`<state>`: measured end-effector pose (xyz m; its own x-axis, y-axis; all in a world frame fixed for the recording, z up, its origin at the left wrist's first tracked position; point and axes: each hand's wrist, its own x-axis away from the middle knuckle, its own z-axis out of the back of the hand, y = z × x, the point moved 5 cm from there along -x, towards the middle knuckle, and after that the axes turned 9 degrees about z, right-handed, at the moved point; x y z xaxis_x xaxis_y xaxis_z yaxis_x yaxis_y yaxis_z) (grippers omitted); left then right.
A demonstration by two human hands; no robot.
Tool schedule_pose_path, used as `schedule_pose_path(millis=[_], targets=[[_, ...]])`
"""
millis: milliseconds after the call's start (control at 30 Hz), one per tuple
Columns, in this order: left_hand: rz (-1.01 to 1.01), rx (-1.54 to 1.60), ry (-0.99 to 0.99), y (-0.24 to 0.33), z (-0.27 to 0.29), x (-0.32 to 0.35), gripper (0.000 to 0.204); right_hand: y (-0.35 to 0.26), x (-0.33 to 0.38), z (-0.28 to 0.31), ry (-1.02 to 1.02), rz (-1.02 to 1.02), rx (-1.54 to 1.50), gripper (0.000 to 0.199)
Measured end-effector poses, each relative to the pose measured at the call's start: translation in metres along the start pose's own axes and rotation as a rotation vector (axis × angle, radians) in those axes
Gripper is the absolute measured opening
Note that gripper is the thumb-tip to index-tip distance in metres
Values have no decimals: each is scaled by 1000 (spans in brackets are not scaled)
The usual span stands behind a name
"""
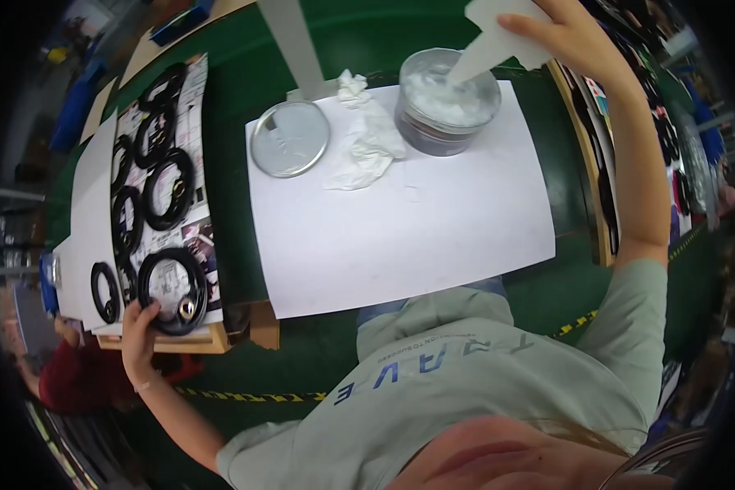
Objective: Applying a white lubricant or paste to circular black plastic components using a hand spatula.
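Observation:
At the left, my left hand (137, 333) has its thumb and fingers closed on the near edge of a black cable coil (198, 278). A round metallic end piece (188, 308) shows inside the coil. My right hand (565, 34) is raised at the upper right, its fingers around a flat white scraper-like piece (498, 39). The pointed end of this piece reaches into a clear round tub (437, 140) of whitish paste (445, 96). Left of the tub lie crumpled white tissue (373, 153) and a round, silvery lid (291, 139).
A white sheet (404, 253) covers part of the green table (235, 204). More black coils (169, 189) lie on a printed board at the left. A wooden-edged tray (603, 245) stands right. A pale upright post (294, 49) rises behind the lid. Another person (77, 371) is at lower left.

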<state>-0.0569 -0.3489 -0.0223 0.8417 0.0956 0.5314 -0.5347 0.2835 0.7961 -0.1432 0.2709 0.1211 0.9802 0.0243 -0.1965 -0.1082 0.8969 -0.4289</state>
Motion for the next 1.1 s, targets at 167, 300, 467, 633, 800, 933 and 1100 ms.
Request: schedule_pose_path(millis=[167, 300, 467, 633, 800, 933, 1100], targets=[[-253, 360, -140, 3, -57, 20, 35, -60, 6, 11, -170, 266, 208, 30], [-271, 425, -306, 19, -137, 45, 54, -45, -8, -16, -275, 246, 247, 32], [-146, 556, -571, 28, -204, 35, 51, -27, -9, -19, -307, 75, -60, 32], [-89, 700, -655, 43, -243, 34, 42, 22, -11, -20, -123, -79, -229, 31], [-138, 778, -641, 64, -278, 30, 37, 67, -9, -23, 56, -122, -591, 39], [-158, 811, -642, 84, -305, 29, 34, 61, 39, -13, 251, 180, -338, 41], [-124, 800, -651, 110, -324, 33, 37, -32, 129, -5, 173, 1088, 363, 28]])
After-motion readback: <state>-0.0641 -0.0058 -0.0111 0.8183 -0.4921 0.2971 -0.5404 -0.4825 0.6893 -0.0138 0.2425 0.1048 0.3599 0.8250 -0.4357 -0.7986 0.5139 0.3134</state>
